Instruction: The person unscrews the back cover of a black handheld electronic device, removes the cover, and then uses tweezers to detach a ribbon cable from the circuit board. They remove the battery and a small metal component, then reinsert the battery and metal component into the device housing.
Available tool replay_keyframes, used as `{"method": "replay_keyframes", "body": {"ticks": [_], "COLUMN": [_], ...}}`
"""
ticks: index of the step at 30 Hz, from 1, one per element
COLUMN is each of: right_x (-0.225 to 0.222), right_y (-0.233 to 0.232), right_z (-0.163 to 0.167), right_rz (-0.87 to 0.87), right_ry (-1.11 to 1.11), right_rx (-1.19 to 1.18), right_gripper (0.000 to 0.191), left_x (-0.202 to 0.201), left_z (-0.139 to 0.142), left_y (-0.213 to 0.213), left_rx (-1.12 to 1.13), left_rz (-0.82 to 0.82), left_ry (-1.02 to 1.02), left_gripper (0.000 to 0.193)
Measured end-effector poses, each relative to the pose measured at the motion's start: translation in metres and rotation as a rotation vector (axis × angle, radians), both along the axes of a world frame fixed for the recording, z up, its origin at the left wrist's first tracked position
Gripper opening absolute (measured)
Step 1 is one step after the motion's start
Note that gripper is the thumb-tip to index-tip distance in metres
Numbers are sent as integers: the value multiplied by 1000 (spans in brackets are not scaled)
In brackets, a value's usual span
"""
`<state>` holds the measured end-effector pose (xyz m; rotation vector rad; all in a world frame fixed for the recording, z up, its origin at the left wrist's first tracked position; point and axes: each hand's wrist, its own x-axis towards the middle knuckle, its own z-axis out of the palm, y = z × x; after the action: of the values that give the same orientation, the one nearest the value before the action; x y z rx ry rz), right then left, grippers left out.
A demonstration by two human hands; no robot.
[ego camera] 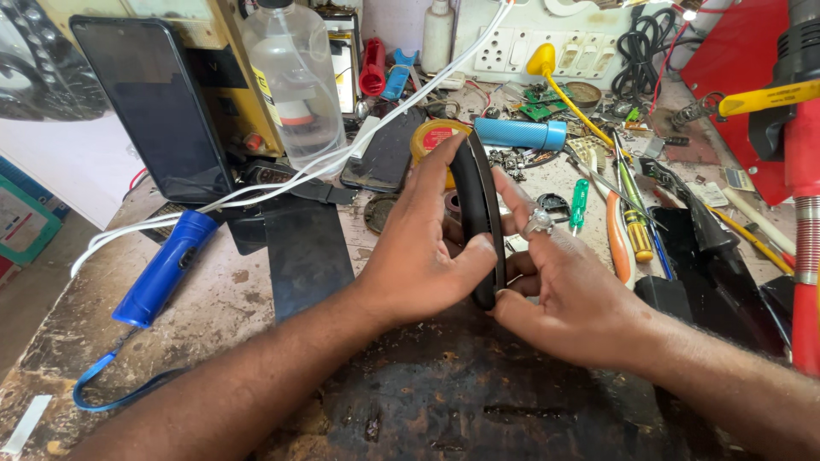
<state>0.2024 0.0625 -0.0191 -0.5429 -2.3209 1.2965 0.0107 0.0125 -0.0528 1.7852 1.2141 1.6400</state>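
A black phone [480, 209] stands on its edge above the worn workbench [256, 290], seen edge-on, held between both my hands. My left hand [418, 248] wraps its left face, with the thumb on the lower edge and a finger reaching its top. My right hand [572, 290] presses the right face, fingers spread along it, and wears a ring. The phone's screen and back are hidden from me.
A blue torch [166, 266] with a strap lies at left beside white cables [282, 179]. A dark phone [154, 107] leans at the back left near a clear bottle [295, 77]. Screwdrivers [632, 218], a blue cylinder [521, 134] and small parts crowd the right. A red machine [799, 171] stands far right.
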Motion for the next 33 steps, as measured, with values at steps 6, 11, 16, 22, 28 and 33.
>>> {"method": "replay_keyframes", "body": {"ticks": [6, 11, 16, 22, 28, 33], "right_x": [5, 2, 1, 2, -1, -4], "right_y": [13, 18, 22, 27, 30, 32], "right_z": [-8, -9, -8, -4, 1, 3], "right_rz": [38, 108, 39, -42, -39, -115], "right_ry": [11, 112, 39, 3, 8, -20], "right_rx": [-234, -284, -385, -397, -436, -503], "right_gripper": [112, 110, 109, 106, 105, 105], "left_x": [-3, -10, -13, -15, -21, -23], "left_z": [5, 4, -2, -10, -9, -5], "left_y": [2, 6, 9, 19, 21, 21], "left_rx": [-86, -164, -172, -198, -299, -320], "left_rz": [-194, -157, -114, -327, -363, -387], "left_ry": [-200, -169, -102, -306, -378, -426], "left_gripper": [97, 102, 102, 97, 84, 82]}}
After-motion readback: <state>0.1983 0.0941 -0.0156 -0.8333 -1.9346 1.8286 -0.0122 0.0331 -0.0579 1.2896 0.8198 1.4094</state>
